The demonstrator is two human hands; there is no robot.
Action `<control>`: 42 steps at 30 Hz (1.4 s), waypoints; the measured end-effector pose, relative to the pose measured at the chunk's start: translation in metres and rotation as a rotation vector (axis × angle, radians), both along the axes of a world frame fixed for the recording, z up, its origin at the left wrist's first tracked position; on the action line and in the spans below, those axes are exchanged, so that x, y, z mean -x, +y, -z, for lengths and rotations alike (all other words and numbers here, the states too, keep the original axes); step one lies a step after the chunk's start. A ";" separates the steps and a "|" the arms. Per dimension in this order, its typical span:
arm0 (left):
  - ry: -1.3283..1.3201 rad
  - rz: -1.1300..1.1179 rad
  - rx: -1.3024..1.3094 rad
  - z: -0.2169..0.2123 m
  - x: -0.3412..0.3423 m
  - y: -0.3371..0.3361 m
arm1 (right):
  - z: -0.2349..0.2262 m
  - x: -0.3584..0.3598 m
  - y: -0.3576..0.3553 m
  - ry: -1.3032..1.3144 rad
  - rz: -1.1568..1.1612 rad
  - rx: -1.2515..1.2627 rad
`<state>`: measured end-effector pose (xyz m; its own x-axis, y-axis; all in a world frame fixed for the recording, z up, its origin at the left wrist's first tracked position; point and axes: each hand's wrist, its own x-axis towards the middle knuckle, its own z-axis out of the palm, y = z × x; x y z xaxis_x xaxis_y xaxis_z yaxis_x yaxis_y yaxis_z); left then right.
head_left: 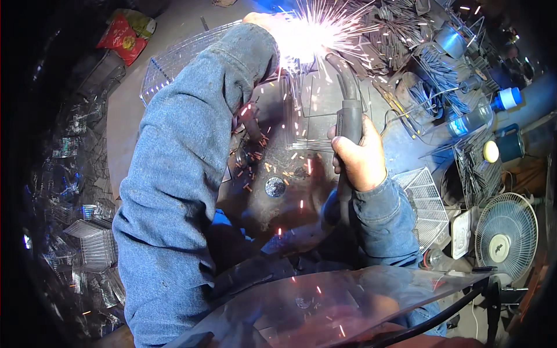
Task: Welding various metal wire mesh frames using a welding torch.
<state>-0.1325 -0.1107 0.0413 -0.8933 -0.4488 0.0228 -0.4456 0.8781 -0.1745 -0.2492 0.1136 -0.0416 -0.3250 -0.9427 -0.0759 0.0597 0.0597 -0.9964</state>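
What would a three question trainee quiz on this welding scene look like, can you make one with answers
1. True or false: the right hand grips the welding torch.
2. Which thing stands at the lower right? A) a round fan B) a ladder C) a bucket
3. Fill in: the sparks burst beside the left hand, over a wire ____.

Key: 1 true. 2 A. 3 basket. The left hand is mostly lost in the glare, so its grip cannot be told.
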 end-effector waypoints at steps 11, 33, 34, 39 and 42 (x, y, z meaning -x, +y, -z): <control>-0.139 -0.413 0.145 0.002 -0.004 0.011 | -0.001 0.003 0.036 0.116 0.109 0.182; -0.078 -0.394 0.228 0.013 0.000 0.002 | 0.005 0.011 0.020 -0.194 -0.126 -0.071; -0.078 -0.391 0.228 0.011 0.001 0.004 | 0.004 0.009 0.019 -0.167 -0.082 -0.092; -0.120 -0.372 0.280 0.020 -0.005 -0.006 | 0.001 0.007 0.020 -0.164 -0.077 -0.084; -0.102 -0.385 0.287 0.019 -0.005 -0.006 | 0.006 0.009 0.019 -0.165 -0.099 -0.092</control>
